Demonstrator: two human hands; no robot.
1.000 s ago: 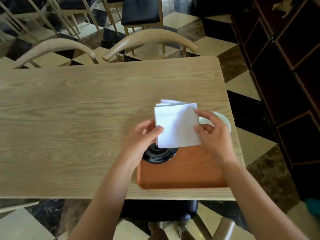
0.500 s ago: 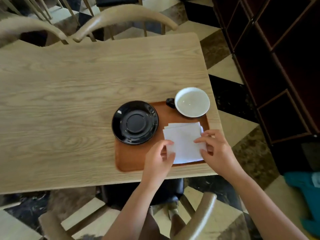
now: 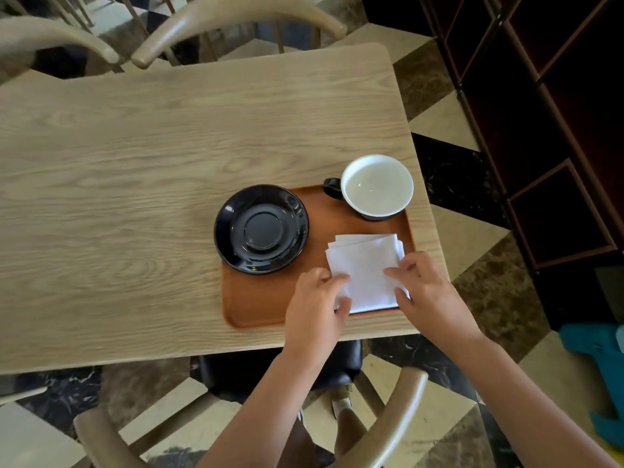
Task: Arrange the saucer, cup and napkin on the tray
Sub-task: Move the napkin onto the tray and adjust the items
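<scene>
An orange-brown wooden tray [image 3: 256, 307] lies at the table's near right corner. A black saucer [image 3: 261, 229] rests on its left part, overhanging the tray's left rim. A cup [image 3: 376, 186], white inside with a dark handle pointing left, stands upright at the tray's far right. A folded white napkin [image 3: 366, 271] lies flat on the tray's near right part. My left hand [image 3: 317, 307] pinches the napkin's left edge. My right hand [image 3: 427, 292] holds its right edge, fingers on top.
The light wooden table [image 3: 135, 184] stretches left and away. Curved chair backs [image 3: 236, 18] stand beyond its far edge, and one chair [image 3: 395, 420] is below me. Dark shelving [image 3: 540, 130] stands to the right, with a teal object [image 3: 597, 359] on the floor.
The napkin came down from mid-air over the tray to lie flat on its near right part, both hands still on it. The view tilted down, revealing saucer and cup.
</scene>
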